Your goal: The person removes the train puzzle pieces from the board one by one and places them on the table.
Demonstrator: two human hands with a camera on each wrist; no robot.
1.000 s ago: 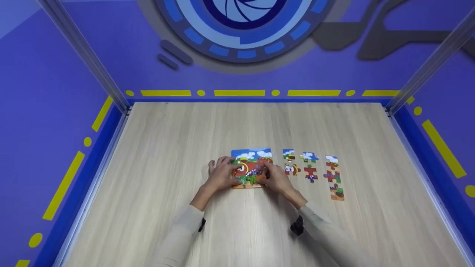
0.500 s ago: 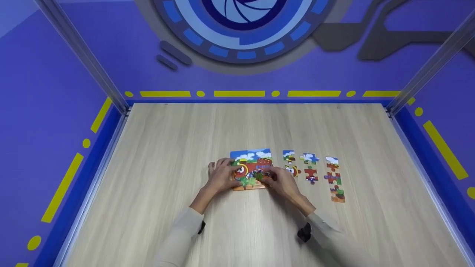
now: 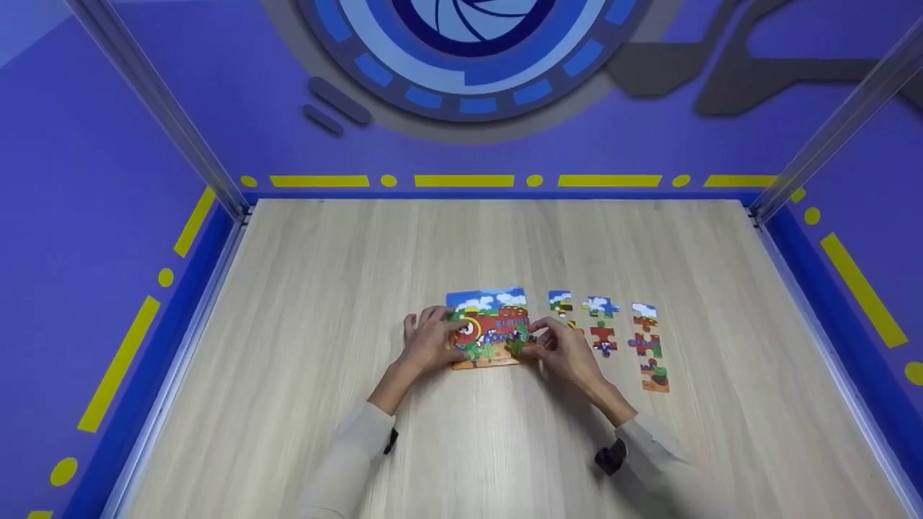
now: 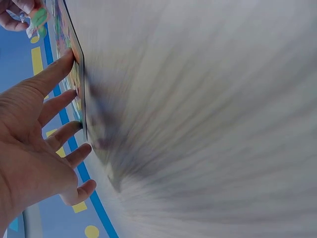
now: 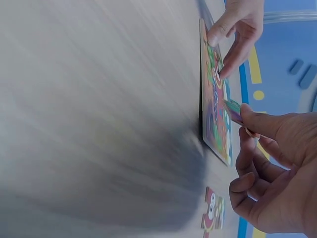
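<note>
A thin picture board (image 3: 487,301) with a cartoon train lies on the table in front of me. My left hand (image 3: 429,344) rests spread at its left edge, thumb and fingertips touching the board. Between the thumb and finger of my right hand (image 3: 571,355) is a pinched jigsaw piece (image 5: 234,110), green and orange. That piece is raised off the board's surface near its lower right, as the right wrist view shows. The left wrist view catches the same jigsaw piece (image 4: 38,19) at its top corner.
Right of the board, loose jigsaw pieces lie in columns: a sky piece (image 3: 559,300), a cloud piece (image 3: 600,305), a red piece (image 3: 603,336) and a longer strip (image 3: 650,344). My right hand partly covers one piece. Blue panels (image 3: 461,158) wall the wooden table (image 3: 346,267).
My right hand has moved right with the jigsaw piece, from the board's lower middle to its lower right. The left hand stays in place.
</note>
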